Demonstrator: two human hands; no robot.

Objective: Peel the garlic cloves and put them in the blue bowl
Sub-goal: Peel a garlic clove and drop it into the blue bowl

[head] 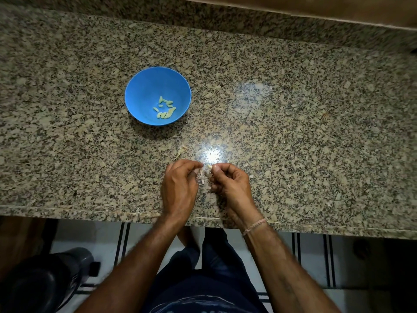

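No legible text or labels anywhere

Light falls from above and makes a strong white glare on the polished granite counter [304, 123] near its front edge, with a weaker patch farther back. The blue bowl [144, 86] throws a soft shadow on its near side. The floor [311, 256] below is dim. The wide lens bends the edges, and the corners look smeared.

Your blue bowl [144, 86] stands upright left of the counter's [293, 132] middle with some ten pale peeled cloves [165, 108] in its bottom, while near the front edge your right hand [232, 184] pinches one clove [209, 166], your left hand [180, 186] a papery garlic piece [201, 177].
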